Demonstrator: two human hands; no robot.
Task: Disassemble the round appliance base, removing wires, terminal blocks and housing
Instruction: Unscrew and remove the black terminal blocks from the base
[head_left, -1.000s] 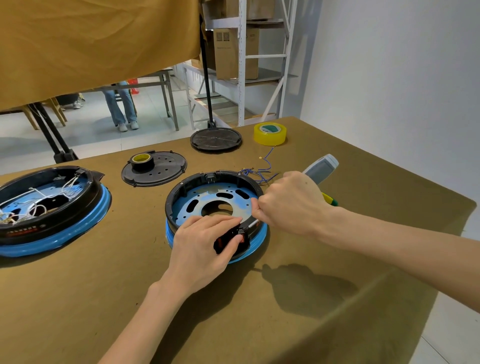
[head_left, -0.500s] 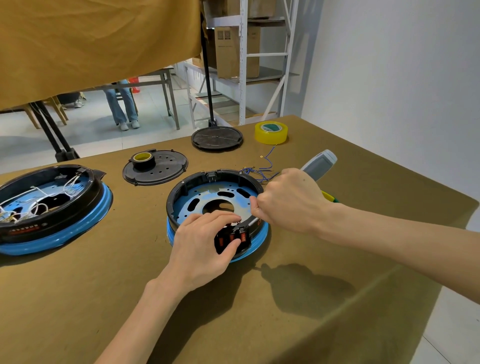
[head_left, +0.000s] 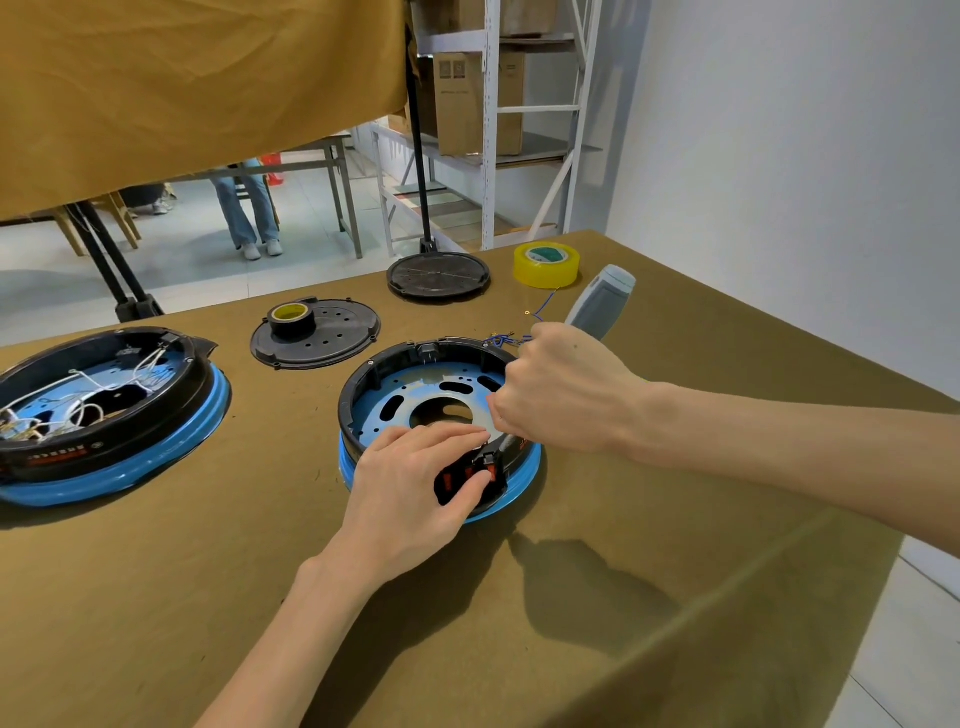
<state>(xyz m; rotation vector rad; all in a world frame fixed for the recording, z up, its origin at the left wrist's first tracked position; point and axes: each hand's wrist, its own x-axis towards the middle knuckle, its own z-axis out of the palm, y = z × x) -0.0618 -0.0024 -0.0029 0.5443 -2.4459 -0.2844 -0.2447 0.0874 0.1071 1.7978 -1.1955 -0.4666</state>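
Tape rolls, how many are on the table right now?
2. A yellow tape roll sits at the table's far edge; a black tape roll rests on the black round cover. Others may be hidden.

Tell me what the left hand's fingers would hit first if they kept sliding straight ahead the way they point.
Probably the screwdriver tip and the right hand gripping it: the left hand points right across the terminal block toward them. Depth is unclear.

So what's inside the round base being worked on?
Inside the round base lies a blue metal plate with slots and a central hole. At the near rim sits a black-and-red terminal block, partly covered by the left hand. The screwdriver tip is hidden by the right hand.
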